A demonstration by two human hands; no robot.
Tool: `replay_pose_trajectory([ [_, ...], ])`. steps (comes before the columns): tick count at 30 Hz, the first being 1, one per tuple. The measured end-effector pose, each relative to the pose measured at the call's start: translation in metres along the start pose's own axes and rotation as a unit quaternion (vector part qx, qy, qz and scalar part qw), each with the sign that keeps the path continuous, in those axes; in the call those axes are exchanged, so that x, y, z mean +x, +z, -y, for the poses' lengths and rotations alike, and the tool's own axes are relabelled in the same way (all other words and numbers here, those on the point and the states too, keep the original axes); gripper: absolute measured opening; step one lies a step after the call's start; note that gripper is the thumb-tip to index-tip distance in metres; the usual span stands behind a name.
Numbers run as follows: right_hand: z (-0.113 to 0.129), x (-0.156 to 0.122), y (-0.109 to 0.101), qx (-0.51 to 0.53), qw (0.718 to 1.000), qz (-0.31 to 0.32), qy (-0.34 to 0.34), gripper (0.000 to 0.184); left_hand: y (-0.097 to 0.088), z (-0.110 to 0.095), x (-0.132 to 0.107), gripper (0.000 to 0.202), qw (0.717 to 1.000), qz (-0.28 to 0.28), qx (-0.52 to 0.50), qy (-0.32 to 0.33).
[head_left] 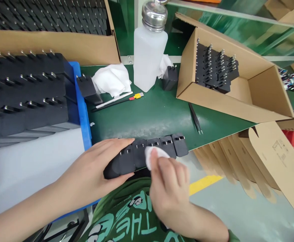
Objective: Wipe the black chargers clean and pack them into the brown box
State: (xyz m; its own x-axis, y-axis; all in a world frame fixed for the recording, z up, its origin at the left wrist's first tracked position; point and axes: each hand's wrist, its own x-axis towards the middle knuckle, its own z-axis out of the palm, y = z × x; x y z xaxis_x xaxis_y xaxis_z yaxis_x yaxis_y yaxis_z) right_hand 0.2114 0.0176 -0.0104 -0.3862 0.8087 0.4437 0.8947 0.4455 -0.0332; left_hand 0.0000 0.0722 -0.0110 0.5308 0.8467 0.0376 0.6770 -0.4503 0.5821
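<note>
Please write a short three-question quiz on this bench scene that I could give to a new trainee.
1. True or false: the left hand grips the left end of the row of black plug adapters.
2. Name the tool lying on the green table in front of the open carton on the right.
3. Fill in the missing color: the soft wad held in the right hand is ____.

Key: 1. True. 2. The black tweezers. 3. White.
</note>
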Motion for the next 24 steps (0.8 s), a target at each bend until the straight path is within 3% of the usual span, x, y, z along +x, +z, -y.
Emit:
replay_pose_trajectory([
  [3, -0.009, 0.002, -0.014, 0.2, 0.976, 0.043, -0.07, 0.04, 0.0, 0.0, 0.0, 0.055, 1.0, -0.007, 0.007, 0.001],
  [5, -0.028, -0.003, -0.021, 0.248, 0.969, 0.004, 0.0, 0.037, -0.001, -0.001, 0.001, 0.06, 1.0, 0.0, 0.021, -0.001],
  [7, -0.046, -0.009, -0.023, 0.159, 0.976, -0.075, 0.125, 0.041, -0.001, -0.002, 0.001, 0.064, 0.999, 0.004, 0.032, -0.002],
  [9, -0.054, -0.013, -0.018, 0.061, 0.978, -0.103, 0.173, 0.044, -0.001, -0.003, 0.001, 0.064, 0.999, 0.002, 0.032, -0.001],
  [11, -0.047, -0.01, -0.012, 0.027, 0.988, -0.061, 0.136, 0.04, -0.001, -0.004, 0.002, 0.061, 1.0, -0.001, 0.025, 0.002],
  [15, -0.008, 0.006, -0.004, 0.006, 0.998, -0.017, 0.054, 0.034, 0.0, -0.002, 0.004, 0.056, 1.0, -0.011, 0.012, 0.019],
  [17, 0.004, 0.011, -0.006, 0.041, 0.999, 0.0, 0.003, 0.035, 0.0, -0.001, 0.004, 0.055, 1.0, -0.017, 0.003, 0.026],
  [19, 0.002, 0.011, -0.011, 0.132, 0.99, 0.025, -0.033, 0.04, 0.001, -0.001, 0.003, 0.055, 0.999, -0.02, -0.004, 0.027],
  [21, -0.013, 0.005, -0.017, 0.193, 0.981, 0.03, -0.006, 0.047, 0.002, 0.0, 0.002, 0.055, 0.999, -0.021, -0.006, 0.023],
  [24, -0.038, -0.006, -0.021, 0.114, 0.985, -0.043, 0.119, 0.048, 0.003, 0.001, 0.0, 0.056, 1.0, -0.021, -0.008, 0.019],
])
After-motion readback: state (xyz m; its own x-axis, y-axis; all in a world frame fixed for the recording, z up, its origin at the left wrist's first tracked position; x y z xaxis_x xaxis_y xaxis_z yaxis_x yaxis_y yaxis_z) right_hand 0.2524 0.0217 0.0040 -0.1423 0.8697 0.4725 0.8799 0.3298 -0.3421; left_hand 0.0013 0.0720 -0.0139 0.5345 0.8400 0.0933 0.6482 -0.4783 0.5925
